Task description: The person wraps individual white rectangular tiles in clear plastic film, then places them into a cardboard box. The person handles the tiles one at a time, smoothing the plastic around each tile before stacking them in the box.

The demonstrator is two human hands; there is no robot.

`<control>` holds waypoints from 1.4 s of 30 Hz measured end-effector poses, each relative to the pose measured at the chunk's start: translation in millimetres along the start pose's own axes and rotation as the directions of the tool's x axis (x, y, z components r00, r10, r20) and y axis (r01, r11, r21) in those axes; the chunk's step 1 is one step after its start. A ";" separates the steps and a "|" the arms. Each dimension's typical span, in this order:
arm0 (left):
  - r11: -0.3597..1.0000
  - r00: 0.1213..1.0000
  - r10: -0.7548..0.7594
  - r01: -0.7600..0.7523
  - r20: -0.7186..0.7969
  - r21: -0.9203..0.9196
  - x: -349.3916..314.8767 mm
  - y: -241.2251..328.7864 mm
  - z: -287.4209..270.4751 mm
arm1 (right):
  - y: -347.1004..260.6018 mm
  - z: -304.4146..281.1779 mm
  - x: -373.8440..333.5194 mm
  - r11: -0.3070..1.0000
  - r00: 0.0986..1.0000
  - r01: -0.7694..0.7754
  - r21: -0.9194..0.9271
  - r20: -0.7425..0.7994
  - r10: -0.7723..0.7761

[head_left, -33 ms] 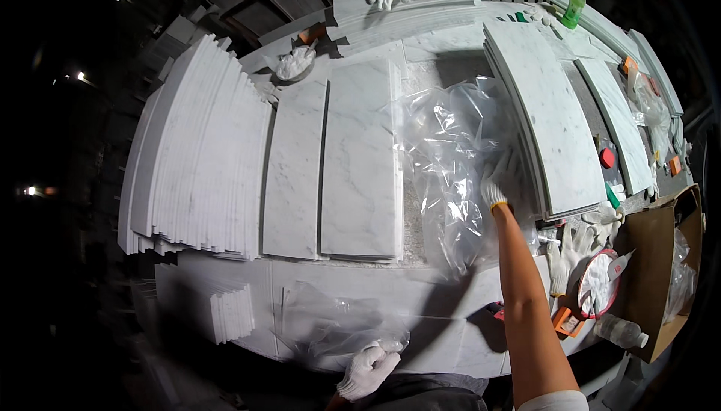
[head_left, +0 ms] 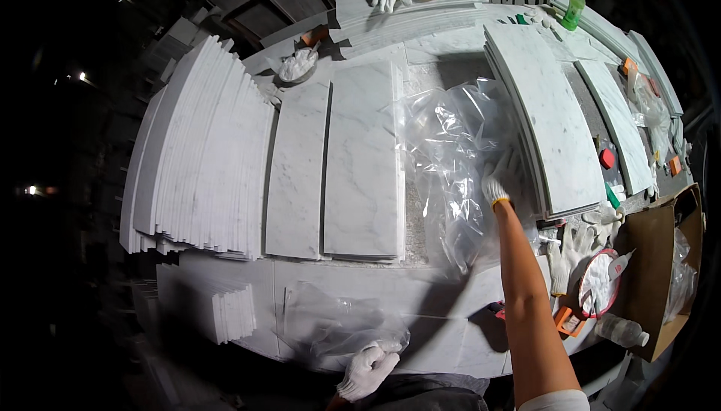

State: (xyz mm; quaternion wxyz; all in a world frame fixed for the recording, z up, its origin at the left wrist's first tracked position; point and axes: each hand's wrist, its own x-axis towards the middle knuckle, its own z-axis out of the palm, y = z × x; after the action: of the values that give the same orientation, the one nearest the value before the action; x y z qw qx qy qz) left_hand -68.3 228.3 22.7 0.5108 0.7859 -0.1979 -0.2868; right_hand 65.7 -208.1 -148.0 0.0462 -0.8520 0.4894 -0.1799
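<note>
The left hand (head_left: 368, 372), gloved in white, is at the bottom centre of the frame, its fingers closed on the near end of a clear bag (head_left: 334, 326) that lies on pale slabs. The right hand (head_left: 497, 178), gloved too, reaches up from the lower right to the right edge of a clear plastic heap (head_left: 453, 185) in the middle of the frame; its fingers are partly lost in the glare and folds, so I cannot tell whether they grip.

Left of the heap lie two flat slabs (head_left: 362, 163) side by side, and beyond them a row of upright slabs (head_left: 203, 155) fills the left. A slab stack (head_left: 554, 125) is just right of the right hand. At lower right are a red-rimmed bowl (head_left: 598, 283), a clear bottle (head_left: 617, 330) on its side and a cardboard box (head_left: 652, 283). A green bottle (head_left: 574, 10) stands at upper right.
</note>
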 end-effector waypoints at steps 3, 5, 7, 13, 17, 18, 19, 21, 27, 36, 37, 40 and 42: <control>0.995 0.996 -0.058 0.063 -0.067 0.082 -24.5 -17.2 -11.3 | 9.0 6.2 14.7 0.976 0.928 -0.158 0.152 0.361 0.094; 0.998 0.997 0.006 0.000 -0.079 0.070 -24.4 -27.8 -15.1 | 50.4 18.8 28.4 0.948 0.836 -0.242 0.205 0.540 0.097; 0.991 0.989 -0.088 0.098 -0.115 0.088 -31.6 -7.7 -23.5 | 37.8 -26.5 14.0 0.930 0.797 -0.216 0.296 0.603 -0.006; 0.987 0.951 0.117 -0.080 -0.287 0.138 -24.7 10.8 -52.2 | 57.0 -121.4 -26.2 0.883 0.945 0.117 0.455 0.222 -0.240; 0.845 0.878 0.404 -0.251 -0.257 0.472 -17.0 22.1 -62.2 | 24.8 -185.4 -44.3 0.692 0.952 0.097 0.715 0.136 -0.273; 0.725 0.820 0.541 -0.342 -0.187 0.598 -12.0 23.8 -62.0 | 10.5 -215.2 -62.9 0.548 0.953 -0.009 0.836 0.173 -0.249; 0.711 0.808 0.568 -0.387 -0.156 0.588 -7.0 29.2 -56.7 | 0.0 -245.4 -81.9 0.517 0.921 -0.038 0.855 0.231 -0.313; 0.662 0.758 0.645 -0.491 -0.097 0.566 -3.7 32.3 -38.4 | -10.6 -276.8 -131.7 0.325 0.817 -0.213 0.921 0.350 -0.459; 0.617 0.728 0.684 -0.612 0.047 0.494 -25.8 22.4 9.1 | 66.7 -198.5 -311.7 0.441 0.150 -0.675 0.592 0.695 -0.703; 0.764 0.857 0.497 -0.507 0.137 0.399 -75.6 -4.6 14.2 | 38.0 -182.8 -325.8 -0.044 0.130 -0.989 0.139 0.701 -0.701; 0.812 0.883 0.455 -0.465 0.115 0.352 -79.1 2.5 8.6 | 38.6 -181.7 -325.1 -0.067 0.166 -0.985 0.161 0.748 -0.643; 0.870 0.902 0.428 -0.429 0.061 0.241 -97.2 -10.7 -1.6 | 30.9 -186.8 -320.3 -0.104 0.256 -0.967 0.234 0.858 -0.444; 0.911 0.945 0.324 -0.326 0.049 0.254 -110.7 -10.9 -11.0 | 28.2 -197.3 -326.6 -0.096 0.332 -0.943 0.318 0.903 -0.273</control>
State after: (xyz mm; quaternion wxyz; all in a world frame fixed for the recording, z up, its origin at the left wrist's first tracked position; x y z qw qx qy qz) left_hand -144.8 307.1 43.7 0.4437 0.8011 -0.3630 -0.1719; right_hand -175.8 74.4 -56.8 0.8697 -0.2995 0.3923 0.0030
